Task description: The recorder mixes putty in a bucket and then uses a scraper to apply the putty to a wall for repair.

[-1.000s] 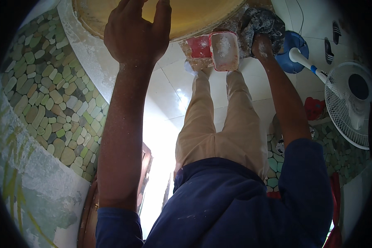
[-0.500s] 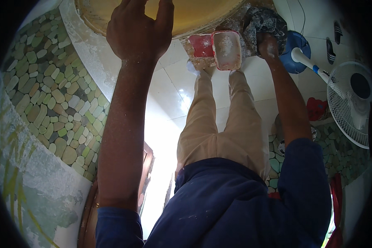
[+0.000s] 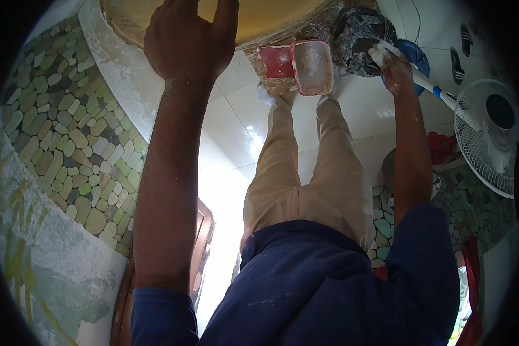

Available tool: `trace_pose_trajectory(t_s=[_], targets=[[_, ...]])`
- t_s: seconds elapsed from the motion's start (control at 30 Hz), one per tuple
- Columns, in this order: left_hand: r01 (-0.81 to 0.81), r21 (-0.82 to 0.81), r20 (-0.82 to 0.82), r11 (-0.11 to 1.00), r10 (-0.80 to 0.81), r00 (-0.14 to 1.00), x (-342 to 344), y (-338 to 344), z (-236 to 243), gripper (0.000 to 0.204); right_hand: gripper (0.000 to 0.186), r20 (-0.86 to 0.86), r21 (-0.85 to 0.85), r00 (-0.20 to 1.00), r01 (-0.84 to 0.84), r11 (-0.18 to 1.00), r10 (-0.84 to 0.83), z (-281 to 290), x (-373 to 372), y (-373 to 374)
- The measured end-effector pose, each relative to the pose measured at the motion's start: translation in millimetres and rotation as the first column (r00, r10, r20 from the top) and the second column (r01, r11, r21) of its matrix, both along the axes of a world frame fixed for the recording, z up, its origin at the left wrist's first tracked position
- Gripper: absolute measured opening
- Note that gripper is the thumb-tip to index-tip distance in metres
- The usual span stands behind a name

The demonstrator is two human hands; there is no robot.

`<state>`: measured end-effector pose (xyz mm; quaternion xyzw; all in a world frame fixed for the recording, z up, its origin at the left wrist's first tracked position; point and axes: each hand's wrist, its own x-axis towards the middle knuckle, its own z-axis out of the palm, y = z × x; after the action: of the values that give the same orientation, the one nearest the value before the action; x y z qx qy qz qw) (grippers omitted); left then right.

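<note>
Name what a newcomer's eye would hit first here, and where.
Likely the big round yellowish surface along the top edge, with the left grip in front of it. Next, at upper right, the whitened right grip by a dark, crumpled bag; then the white fan at far right.

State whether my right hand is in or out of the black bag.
Out: the right hand shows down to its whitened fingers at the right edge of the black bag, with no plastic covering it.

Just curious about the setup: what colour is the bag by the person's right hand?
The bag is black, smeared with white; best seen in the head view.
</note>
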<state>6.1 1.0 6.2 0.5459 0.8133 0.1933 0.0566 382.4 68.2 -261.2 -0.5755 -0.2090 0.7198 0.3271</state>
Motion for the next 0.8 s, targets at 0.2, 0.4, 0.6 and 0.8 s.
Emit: trace_pose_trajectory(t_s=[0.2,0.4,0.6,0.8], targets=[[0.022,0.03,-0.014,0.999,-0.021,1.0,0,-1,-3,0.028,0.033,0.044,-0.05,0.999,-0.014,0.999,0.017,56,-19,-33],[-0.002,0.012,-0.016,1.0,0.002,1.0,1,0,-2,0.028,0.031,0.115,-0.054,0.965,-0.233,0.971,0.237,44,-76,-88],[0.003,0.032,-0.01,0.999,-0.003,1.0,0,0,-4,0.027,0.024,0.569,-0.011,0.637,-0.626,0.78,0.519,28,-110,-130],[0.004,0.048,-0.019,0.999,-0.003,1.0,-1,-1,-6,0.027,0.026,0.702,0.154,0.587,-0.677,0.719,0.403,19,-118,-146]])
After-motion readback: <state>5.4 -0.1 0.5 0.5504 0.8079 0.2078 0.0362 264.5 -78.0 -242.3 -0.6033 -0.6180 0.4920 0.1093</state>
